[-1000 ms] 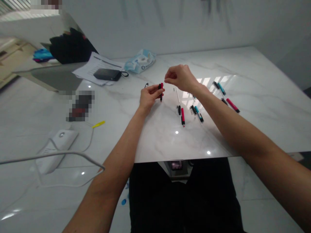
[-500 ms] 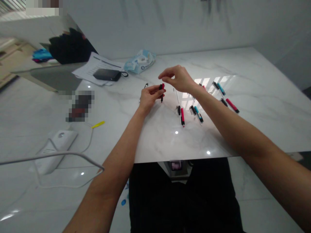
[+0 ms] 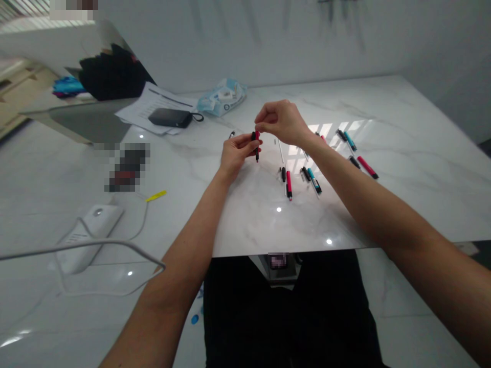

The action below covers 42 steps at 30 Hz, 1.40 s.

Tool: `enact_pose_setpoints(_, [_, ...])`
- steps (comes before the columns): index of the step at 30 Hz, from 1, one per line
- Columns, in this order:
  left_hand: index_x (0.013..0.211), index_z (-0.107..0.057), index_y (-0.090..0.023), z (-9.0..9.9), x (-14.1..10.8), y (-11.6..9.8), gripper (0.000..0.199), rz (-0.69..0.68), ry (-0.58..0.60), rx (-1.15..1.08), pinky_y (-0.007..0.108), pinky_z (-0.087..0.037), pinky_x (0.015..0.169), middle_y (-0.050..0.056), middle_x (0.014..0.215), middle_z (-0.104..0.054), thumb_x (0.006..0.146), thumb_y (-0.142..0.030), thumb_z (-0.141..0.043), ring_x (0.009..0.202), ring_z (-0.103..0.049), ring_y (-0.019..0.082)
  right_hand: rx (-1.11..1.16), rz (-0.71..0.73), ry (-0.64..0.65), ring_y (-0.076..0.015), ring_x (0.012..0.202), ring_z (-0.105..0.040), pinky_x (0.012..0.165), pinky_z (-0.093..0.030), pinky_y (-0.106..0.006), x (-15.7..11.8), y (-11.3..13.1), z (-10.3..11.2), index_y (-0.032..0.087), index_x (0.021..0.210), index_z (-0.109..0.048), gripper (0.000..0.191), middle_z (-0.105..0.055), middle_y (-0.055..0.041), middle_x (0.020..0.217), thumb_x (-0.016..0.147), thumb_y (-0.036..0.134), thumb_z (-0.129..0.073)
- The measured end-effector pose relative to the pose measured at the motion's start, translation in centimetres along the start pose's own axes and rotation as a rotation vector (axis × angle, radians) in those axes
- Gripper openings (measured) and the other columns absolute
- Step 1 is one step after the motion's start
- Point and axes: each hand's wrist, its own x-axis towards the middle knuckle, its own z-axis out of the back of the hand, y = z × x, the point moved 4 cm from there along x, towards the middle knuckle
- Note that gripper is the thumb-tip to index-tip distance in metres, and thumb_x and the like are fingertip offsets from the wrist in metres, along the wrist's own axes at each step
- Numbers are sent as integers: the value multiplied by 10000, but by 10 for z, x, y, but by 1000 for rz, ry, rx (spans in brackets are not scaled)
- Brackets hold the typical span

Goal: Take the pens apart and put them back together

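My left hand (image 3: 233,156) is closed around a red and black pen barrel (image 3: 257,149), held roughly upright above the table. Directly over the barrel's top end, my right hand (image 3: 283,121) pinches with thumb and forefinger; whatever sits between those fingertips is too small to make out. Right of my hands lie pen parts: a red barrel (image 3: 289,183) beside a black grip piece (image 3: 283,174), a teal barrel (image 3: 312,178) with another black piece (image 3: 306,174), and a thin white refill (image 3: 280,151). Behind my left hand, a pen (image 3: 231,135) is partly hidden.
Farther right lie another teal barrel (image 3: 349,140) and red barrel (image 3: 367,167). At the back are a wipes packet (image 3: 222,97), papers (image 3: 143,99) and a black power bank (image 3: 171,117). A laptop (image 3: 92,122) and a white power strip (image 3: 95,230) with cables occupy the left.
My right hand has come down slightly, its fingertips closing from a loose gap into a pinch at the barrel's top. My left hand keeps its hold on the barrel.
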Motion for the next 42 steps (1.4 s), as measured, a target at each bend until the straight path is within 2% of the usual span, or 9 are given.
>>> enact_pose_setpoints(7, [1036,-834,-189,0,1,0,395,-3,4,-22,370,-673,888,88,1016,-836,729,-396,-973,878,-787,198,8,36,22,-254,962,-781,896,-641,-397,2,-5,0,159,973,-802,296,-832,-107,969,877,435,-848])
enact_pose_setpoints(12, [1024,-835,-191,-1,-1,2,431,1,17,-16,376,-672,897,92,1012,-843,695,-420,-996,915,-787,209,-58,16,89,-261,944,-770,875,-636,-400,0,-2,1,140,1040,-816,382,-836,-111,949,885,487,-851])
enact_pose_setpoints(17, [1073,-836,-182,1,-1,0,464,0,-3,-43,386,-671,918,95,1031,-841,705,-419,-990,914,-793,201,-234,20,99,-294,1040,-751,943,-606,-446,2,-1,18,170,1179,-831,361,-841,-109,1028,945,443,-803])
enact_pose_setpoints(20, [1075,-838,-182,3,0,-1,478,-4,-29,-57,377,-674,909,95,1038,-844,694,-423,-995,926,-794,202,-406,39,64,-318,1069,-748,1059,-549,-515,6,-9,35,212,1145,-866,261,-838,-101,1063,945,364,-796])
enact_pose_setpoints(23, [1066,-837,-179,4,0,-1,507,-1,-34,-62,377,-674,899,99,1032,-846,668,-443,-1007,918,-793,202,-556,43,159,-298,1014,-751,1069,-536,-513,6,-24,41,228,1050,-896,168,-833,-85,995,937,296,-791])
enact_pose_setpoints(27, [1058,-838,-183,4,-1,-2,536,-8,-24,-70,379,-669,895,99,1032,-846,643,-471,-1016,903,-790,199,-612,36,380,-233,884,-741,924,-585,-419,1,-41,28,275,984,-909,157,-821,-48,912,908,220,-783])
enact_pose_setpoints(30, [1060,-836,-184,6,-1,-3,559,-1,-28,-57,366,-665,877,98,1037,-847,631,-493,-1017,877,-782,190,-621,10,470,-217,863,-741,883,-592,-393,-2,-48,18,297,965,-911,146,-817,-36,899,874,218,-829])
enact_pose_setpoints(37, [1096,-829,-178,8,2,-1,553,-10,-42,-65,353,-659,864,101,1050,-843,667,-481,-1003,869,-780,184,-608,4,468,-208,847,-746,883,-596,-364,0,-60,11,270,998,-914,219,-838,-36,916,864,128,-814])
enact_pose_setpoints(42, [1095,-834,-169,8,3,2,555,-28,-25,-107,349,-657,866,96,1046,-847,656,-460,-1007,870,-775,180,-652,104,488,-224,934,-746,914,-557,-348,1,-60,2,226,1030,-898,222,-844,-68,1011,908,95,-767])
